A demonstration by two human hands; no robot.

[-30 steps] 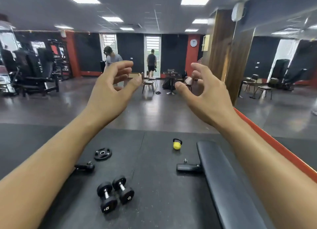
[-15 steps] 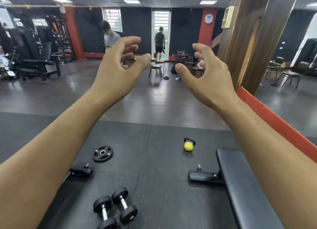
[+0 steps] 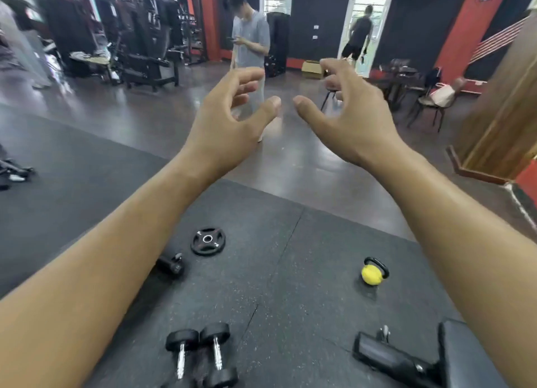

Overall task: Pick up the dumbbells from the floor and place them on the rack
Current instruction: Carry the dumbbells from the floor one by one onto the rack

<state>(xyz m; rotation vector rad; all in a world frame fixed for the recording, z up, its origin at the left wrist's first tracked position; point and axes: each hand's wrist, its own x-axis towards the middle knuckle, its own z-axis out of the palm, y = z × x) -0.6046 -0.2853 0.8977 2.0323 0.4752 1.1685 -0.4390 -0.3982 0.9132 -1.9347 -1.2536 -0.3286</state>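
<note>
Two black dumbbells with chrome handles lie side by side on the black rubber floor mat at the bottom of the view: the left dumbbell and the right dumbbell. Their near ends are cut off by the frame edge. Both my arms are stretched forward, high above them. My left hand and my right hand are held up with fingers curled apart, and neither holds anything. No rack for the dumbbells is in view.
A black weight plate, a black bar end and a yellow kettlebell lie on the mat. A black bench stands at bottom right. A person in grey stands ahead; machines fill the far left, chairs the right.
The view has swung left and moved forward. My hands have come closer together, thumbs nearly meeting. The dumbbells have slid toward the bottom edge of the view.
</note>
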